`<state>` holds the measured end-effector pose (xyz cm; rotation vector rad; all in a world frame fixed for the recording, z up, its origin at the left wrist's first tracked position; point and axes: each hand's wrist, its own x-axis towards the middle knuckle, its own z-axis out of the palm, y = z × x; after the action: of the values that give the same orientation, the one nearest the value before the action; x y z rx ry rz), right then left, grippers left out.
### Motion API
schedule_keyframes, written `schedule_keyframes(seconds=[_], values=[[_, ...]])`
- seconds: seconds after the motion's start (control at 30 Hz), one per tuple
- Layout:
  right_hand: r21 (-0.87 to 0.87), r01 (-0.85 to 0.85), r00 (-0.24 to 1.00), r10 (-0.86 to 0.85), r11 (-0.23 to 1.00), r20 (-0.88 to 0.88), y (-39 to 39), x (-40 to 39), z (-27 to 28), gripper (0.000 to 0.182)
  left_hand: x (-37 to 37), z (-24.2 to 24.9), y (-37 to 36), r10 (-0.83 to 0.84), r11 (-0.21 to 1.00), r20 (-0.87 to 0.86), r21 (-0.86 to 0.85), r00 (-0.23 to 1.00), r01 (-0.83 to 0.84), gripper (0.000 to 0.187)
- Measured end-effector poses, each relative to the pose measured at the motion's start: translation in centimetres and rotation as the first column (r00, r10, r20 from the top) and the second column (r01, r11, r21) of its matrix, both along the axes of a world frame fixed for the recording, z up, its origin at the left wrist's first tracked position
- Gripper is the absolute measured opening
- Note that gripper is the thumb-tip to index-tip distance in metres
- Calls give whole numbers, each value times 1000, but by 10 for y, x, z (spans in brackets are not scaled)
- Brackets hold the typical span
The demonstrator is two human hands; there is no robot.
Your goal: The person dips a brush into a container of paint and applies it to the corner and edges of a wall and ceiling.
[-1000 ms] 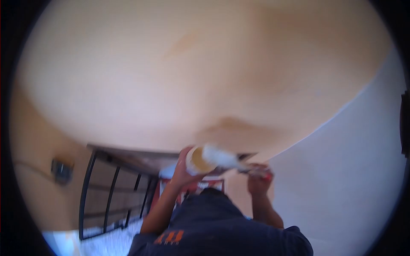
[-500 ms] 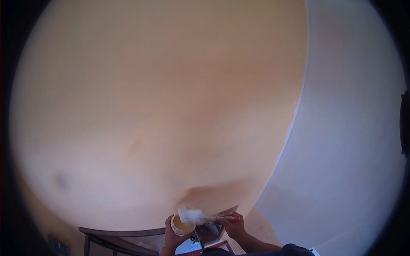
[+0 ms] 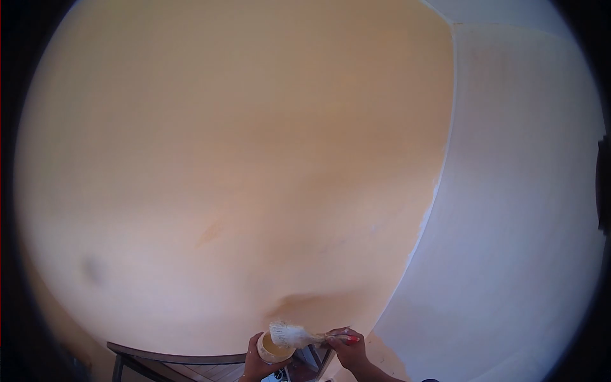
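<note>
My left hand (image 3: 255, 364) is wrapped around a small round paint tub (image 3: 275, 354) with pale yellowish paint inside, low in the view. In my right hand (image 3: 350, 354) is a paintbrush (image 3: 293, 335), gripped by its red-tipped handle. The white, paint-coated bristles point left and overlap the tub's rim in this view. Behind both hands rises a peach-coloured wall (image 3: 254, 159), with a dark shadow just above the brush.
A whitish wall (image 3: 509, 191) meets the peach one at a curved-looking corner on the right, with a pale uneven edge along it. A dark-framed piece of furniture (image 3: 172, 358) stands at the bottom left against the wall.
The view has tilted upward, so the hands, tub and brush sit lower and the top of the corner now shows. Both hands keep their hold; the brush stays over the tub.
</note>
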<state>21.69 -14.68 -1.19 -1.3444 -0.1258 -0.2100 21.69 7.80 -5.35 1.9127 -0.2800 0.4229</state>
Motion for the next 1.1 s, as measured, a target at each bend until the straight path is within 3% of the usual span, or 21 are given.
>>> schedule_keyframes(seconds=[0.07,0.2,0.27,0.3,0.37,0.4,0.47,0.53,0.6,0.67,0.73,0.9,1.0,1.1], values=[[278,-31,998,46,960,-50,9,-5,5,12,-4,-2,7,-29,999,-21,-46,999,28,92],[131,-11,998,19,991,-57,2,3,1,10,3,-6,-1,-29,999,-11,-15,1000,29,93],[305,-32,997,53,952,-61,6,1,7,8,4,-8,1,-22,999,13,-37,1000,22,93],[307,-43,996,64,951,-60,9,3,5,8,3,-10,3,1,1000,40,-12,999,0,91],[77,14,999,-10,997,-50,5,11,-6,7,5,-16,-1,27,1000,42,10,999,-28,89],[68,7,998,-3,998,-65,3,10,-7,7,6,-13,1,-38,998,18,-58,999,39,91],[288,-65,995,82,955,-49,0,11,-5,7,13,-21,7,-79,987,-25,-145,997,75,93],[208,-74,995,86,975,-52,-10,18,-24,5,22,-50,7,-78,990,70,-112,994,86,92],[-206,116,985,-87,972,146,-24,21,-40,7,21,-28,1,-82,992,48,-89,995,86,92],[-175,198,942,-138,964,305,-19,24,-49,11,23,-33,10,-94,995,67,-36,993,97,91],[-112,102,968,-72,989,241,-24,9,-4,12,16,-8,3,-109,994,136,-14,985,112,90],[138,-60,966,22,989,259,-12,1,5,10,8,-2,4,-98,988,40,-116,994,102,92],[171,-95,980,62,981,188,-14,4,5,14,3,-5,2,-109,988,-8,-110,994,108,92],[217,-82,975,34,973,219,-22,13,-9,15,8,-5,1,-76,996,54,-52,996,79,93]])
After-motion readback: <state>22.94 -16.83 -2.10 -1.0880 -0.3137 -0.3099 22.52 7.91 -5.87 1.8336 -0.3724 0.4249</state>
